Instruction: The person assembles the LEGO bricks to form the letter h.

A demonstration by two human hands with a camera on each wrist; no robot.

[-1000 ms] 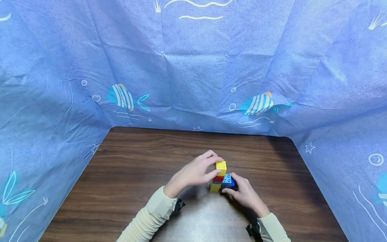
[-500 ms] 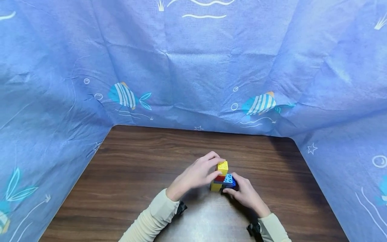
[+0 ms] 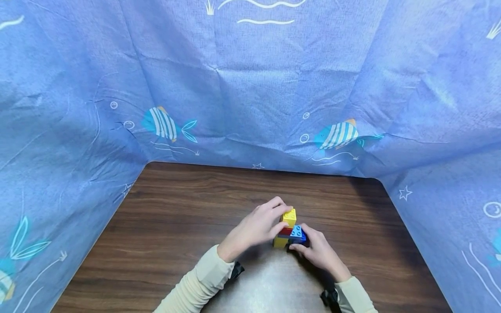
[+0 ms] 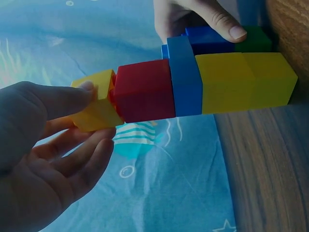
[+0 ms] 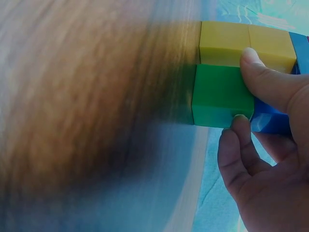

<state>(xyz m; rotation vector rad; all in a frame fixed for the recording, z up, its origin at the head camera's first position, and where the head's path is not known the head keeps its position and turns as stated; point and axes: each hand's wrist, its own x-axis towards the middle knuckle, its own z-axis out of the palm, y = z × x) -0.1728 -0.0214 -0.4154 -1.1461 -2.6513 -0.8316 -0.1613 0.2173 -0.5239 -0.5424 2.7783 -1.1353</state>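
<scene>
My left hand (image 3: 252,228) pinches a yellow toy building brick (image 4: 101,106) at the top of a small brick tower. It sits a little askew on a red brick (image 4: 145,92), and red studs show in the gap between them. Under the red one lies a wide blue brick (image 4: 186,79), borne on one side by two stacked yellow bricks (image 4: 246,82). Beside these stand a green brick (image 5: 219,94) and a dark blue brick (image 4: 207,38) over it. My right hand (image 3: 322,252) grips the green and dark blue bricks where they meet, thumb on one side, fingertips on the other.
The tower stands upright on a dark wood-grain table (image 3: 188,200). A blue cloth (image 3: 254,87) printed with fish hangs behind the table and along both sides. Each wrist wears a black strap below a pale sleeve (image 3: 215,265).
The head view has shifted slightly, so hands and tower appear a touch further right. Both hands keep the same holds, and the bricks stay in the same arrangement.
</scene>
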